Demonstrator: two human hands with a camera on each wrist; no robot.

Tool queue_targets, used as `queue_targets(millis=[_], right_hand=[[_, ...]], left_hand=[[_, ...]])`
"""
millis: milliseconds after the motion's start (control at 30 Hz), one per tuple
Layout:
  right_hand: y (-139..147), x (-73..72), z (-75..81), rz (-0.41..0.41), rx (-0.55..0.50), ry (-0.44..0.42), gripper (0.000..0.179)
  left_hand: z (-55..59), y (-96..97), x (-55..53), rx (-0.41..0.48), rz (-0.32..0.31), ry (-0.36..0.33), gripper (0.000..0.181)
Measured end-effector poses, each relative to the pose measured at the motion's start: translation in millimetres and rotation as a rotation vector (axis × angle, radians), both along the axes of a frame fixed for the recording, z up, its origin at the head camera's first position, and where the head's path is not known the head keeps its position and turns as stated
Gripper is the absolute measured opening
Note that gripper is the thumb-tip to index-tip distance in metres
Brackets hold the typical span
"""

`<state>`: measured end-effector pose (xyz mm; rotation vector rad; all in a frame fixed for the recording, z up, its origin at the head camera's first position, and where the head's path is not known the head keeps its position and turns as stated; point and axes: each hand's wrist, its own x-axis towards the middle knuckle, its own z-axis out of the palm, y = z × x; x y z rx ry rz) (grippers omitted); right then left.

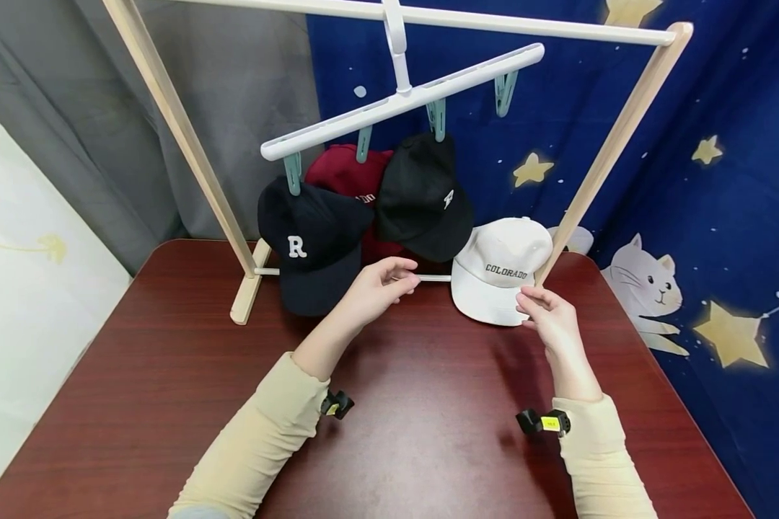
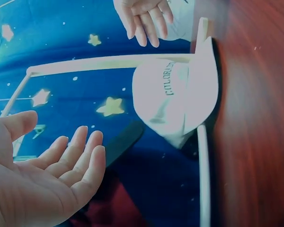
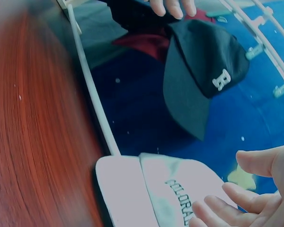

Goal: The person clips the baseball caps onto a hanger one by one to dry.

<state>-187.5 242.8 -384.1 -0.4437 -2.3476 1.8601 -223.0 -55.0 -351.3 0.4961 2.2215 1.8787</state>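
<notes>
A white cap (image 1: 503,249) lettered COLORADO rests on the table by the rack's right leg. My right hand (image 1: 554,321) is at its right side with loosely bent fingers, holding nothing; whether the fingertips touch the cap I cannot tell. Left of it, my left hand (image 1: 378,290) hovers above the table, fingers relaxed and palm bare in the left wrist view. Behind it, a navy cap (image 1: 324,249) with an R, a maroon cap (image 1: 344,169) and a black cap (image 1: 422,194) hang from clips on a white hanger (image 1: 363,115). The rightmost clip (image 1: 505,94) holds nothing.
The hanger hooks on the top bar of a wooden rack (image 1: 613,155) and tilts, right end higher. A low crossbar (image 1: 435,278) joins the rack's legs. Behind stand a grey curtain (image 1: 253,86) and a blue star-patterned curtain (image 1: 753,202). The dark red table (image 1: 415,432) extends in front.
</notes>
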Motion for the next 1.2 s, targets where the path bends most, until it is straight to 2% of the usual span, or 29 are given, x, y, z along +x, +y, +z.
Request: queue_targets(millis=[133,300,433,767,1200], right_hand=[[7.0,0.2,-2.4,-0.039,-0.055,0.001,0.046],[12.5,-0.5,-3.3,-0.085,-0.123,-0.009,0.041],[14.0,-1.9,-4.3,-0.121,-0.161,-0.018,0.045],[17.1,-8.9,-13.1,-0.184,-0.19,-0.08,0.052],[16.7,-16.5,-22.2,-0.216,-0.238,-0.138,0.052]], left_hand=[[-6.7,6.9,-0.7,0.025,-0.006,-0.048,0.032],[-12.9,13.3,-1.2,0.036,-0.004,-0.071,0.032],[-17.1,18.3,-2.4,0.055,-0.01,-0.105,0.034],[-32.3,31.7,-11.0,0.09,-0.017,-0.226,0.035],[-47.3,44.7,-18.6,0.087,0.003,-0.293,0.038]])
